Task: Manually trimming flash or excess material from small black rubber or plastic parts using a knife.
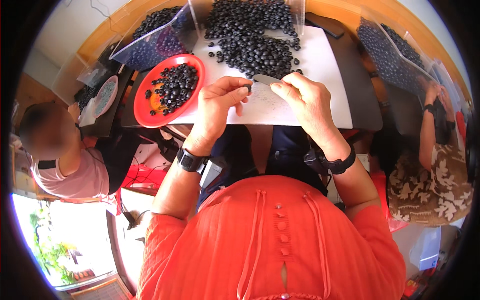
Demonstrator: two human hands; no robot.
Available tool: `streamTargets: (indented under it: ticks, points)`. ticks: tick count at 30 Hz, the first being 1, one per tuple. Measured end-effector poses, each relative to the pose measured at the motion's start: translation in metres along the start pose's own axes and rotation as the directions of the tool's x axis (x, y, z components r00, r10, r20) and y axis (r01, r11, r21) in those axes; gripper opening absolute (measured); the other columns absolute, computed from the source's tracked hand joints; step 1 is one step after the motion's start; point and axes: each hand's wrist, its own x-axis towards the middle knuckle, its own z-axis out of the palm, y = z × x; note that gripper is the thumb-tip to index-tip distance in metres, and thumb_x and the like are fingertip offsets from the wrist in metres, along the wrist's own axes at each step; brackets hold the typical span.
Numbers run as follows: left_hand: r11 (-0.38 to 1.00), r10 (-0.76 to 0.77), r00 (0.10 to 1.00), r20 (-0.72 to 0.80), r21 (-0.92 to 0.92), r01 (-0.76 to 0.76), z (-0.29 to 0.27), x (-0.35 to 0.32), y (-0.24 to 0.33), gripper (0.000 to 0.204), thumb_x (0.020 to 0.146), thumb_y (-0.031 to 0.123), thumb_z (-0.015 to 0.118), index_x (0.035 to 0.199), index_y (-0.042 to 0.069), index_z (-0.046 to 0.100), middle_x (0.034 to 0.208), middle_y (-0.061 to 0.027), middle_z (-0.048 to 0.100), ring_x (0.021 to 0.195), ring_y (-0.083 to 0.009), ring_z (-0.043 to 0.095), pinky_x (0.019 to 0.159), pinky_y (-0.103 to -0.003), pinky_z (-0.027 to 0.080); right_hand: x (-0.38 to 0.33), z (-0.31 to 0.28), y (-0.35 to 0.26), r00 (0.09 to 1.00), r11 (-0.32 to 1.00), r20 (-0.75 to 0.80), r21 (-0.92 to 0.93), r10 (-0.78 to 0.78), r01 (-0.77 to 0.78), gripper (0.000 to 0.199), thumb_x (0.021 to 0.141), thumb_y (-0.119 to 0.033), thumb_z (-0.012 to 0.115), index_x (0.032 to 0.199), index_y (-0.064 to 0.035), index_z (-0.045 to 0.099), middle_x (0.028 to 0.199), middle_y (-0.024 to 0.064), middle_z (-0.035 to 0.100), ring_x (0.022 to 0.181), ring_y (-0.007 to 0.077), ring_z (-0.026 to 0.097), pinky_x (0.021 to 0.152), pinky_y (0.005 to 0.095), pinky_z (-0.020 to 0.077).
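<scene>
left hand (218,102): curled over the white sheet (320,107), thumb and forefinger pinched shut on one small dark bead (248,88), the other fingers folded loosely under.
right hand (306,100): closed around a thin grey blade-like tool (266,79), tip aimed left at the pinched bead, very close to it; whether it touches, i cannot tell.
bead in hand: centre of the frame, just above the near edge of the sheet, between the two hands.
loose pile (255,52): a heap of dark beads spread over the upper middle of the sheet, just beyond the fingertips.
red plate (146,112): left of centre, partly on the sheet's left edge, beads heaped in its middle, just beside the left hand.
clear bins: one at upper left (150,42), one at top centre (295,12), one at upper right (385,50), all loaded with the same dark beads.
risk, slip: the bead looks tiny and smooth, so i judge a hard push from the tool could pop it out of the pinch and off the surface into the lap.
risk, fingers: the tool tip points straight at the left fingertips; a skid off the bead could jab them.
risk, scatter: the right wrist sits near the pile, and a sideways sweep could roll beads off the sheet.
around: a person in a pink top (75,175) at left, another in a patterned top (440,180) at right, both close to the surface.
in the way: the plate crowds the left hand's side; the pile blocks any reach forward.
</scene>
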Motion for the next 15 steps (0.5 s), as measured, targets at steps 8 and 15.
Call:
streamTargets:
  ticks: [8, 15]
  points:
    - [0.951, -0.009, 0.999, 0.038, -0.308, 0.020, -0.001, 0.002, -0.011, 0.025, 0.103, 0.005, 0.063, 0.124, -0.008, 0.067, 0.100, -0.0128, 0.070, 0.083, -0.0157, 0.065, 0.067, -0.028, 0.053, 0.004, 0.012, 0.012, 0.994, 0.994, -0.018, -0.017, -0.110, 0.110, 0.028, 0.094, -0.031, 0.075, 0.081, -0.0073, 0.068, 0.066, 0.0095, 0.063, 0.057, 0.0294, 0.063, 0.053, 0.0403, 0.0456]
    - [0.964, 0.018, 0.999, 0.035, -0.268, -0.008, 0.010, 0.008, -0.016, 0.027, 0.104, 0.007, 0.061, 0.127, -0.007, 0.064, 0.103, -0.0126, 0.069, 0.084, -0.0174, 0.065, 0.069, -0.030, 0.051, 0.005, 0.007, 0.018, 0.995, 0.993, -0.101, 0.108, -0.026, 0.037, 0.022, 0.091, -0.023, 0.080, 0.085, -0.0035, 0.071, 0.067, 0.0083, 0.063, 0.054, 0.0201, 0.058, 0.053, 0.0323, 0.0450]
